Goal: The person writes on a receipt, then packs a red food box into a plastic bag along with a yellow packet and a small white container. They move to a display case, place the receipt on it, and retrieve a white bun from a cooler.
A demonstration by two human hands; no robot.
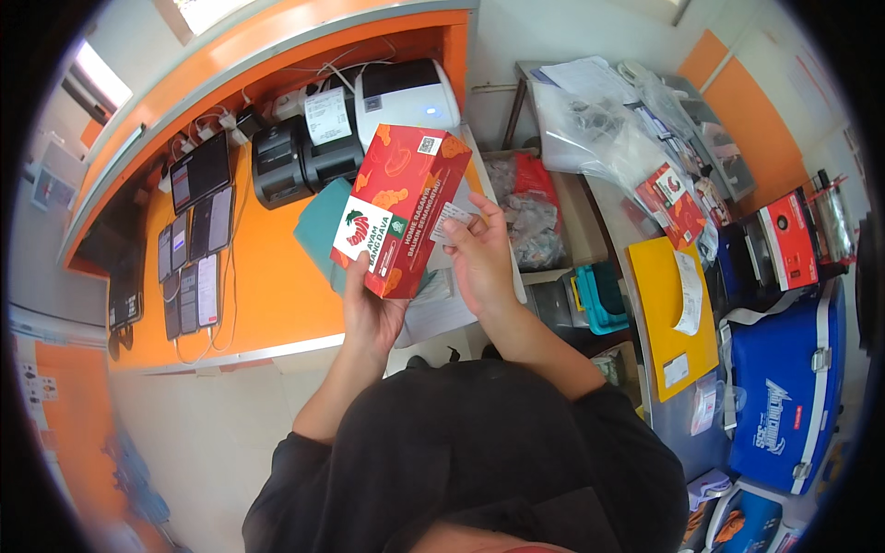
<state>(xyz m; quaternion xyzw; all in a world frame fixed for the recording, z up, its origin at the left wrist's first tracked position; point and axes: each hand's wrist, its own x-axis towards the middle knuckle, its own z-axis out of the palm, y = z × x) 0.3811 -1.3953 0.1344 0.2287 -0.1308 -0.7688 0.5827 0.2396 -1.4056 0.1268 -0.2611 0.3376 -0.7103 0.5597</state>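
Observation:
A red printed cardboard food box point(408, 200) is held up in front of me, tilted, over the right part of the orange counter. My left hand point(373, 307) grips its lower end, with the thumb on the front face. Between the thumb and fingers of my right hand point(480, 259) is a small white printed paper label point(441, 222), against the box's right side panel. Whether the label is stuck to the panel cannot be told. Behind the box, a teal folder-like sheet point(314, 225) and white papers point(442, 314) lie on the counter.
Several phones point(207, 290) and a tablet point(200, 173) rest on the orange counter point(276, 276). Beyond stand a black receipt printer point(280, 162) and a white printer point(408, 100). The right-hand table carries a yellow envelope point(650, 297), another red box point(671, 200) and a blue cooler point(781, 366).

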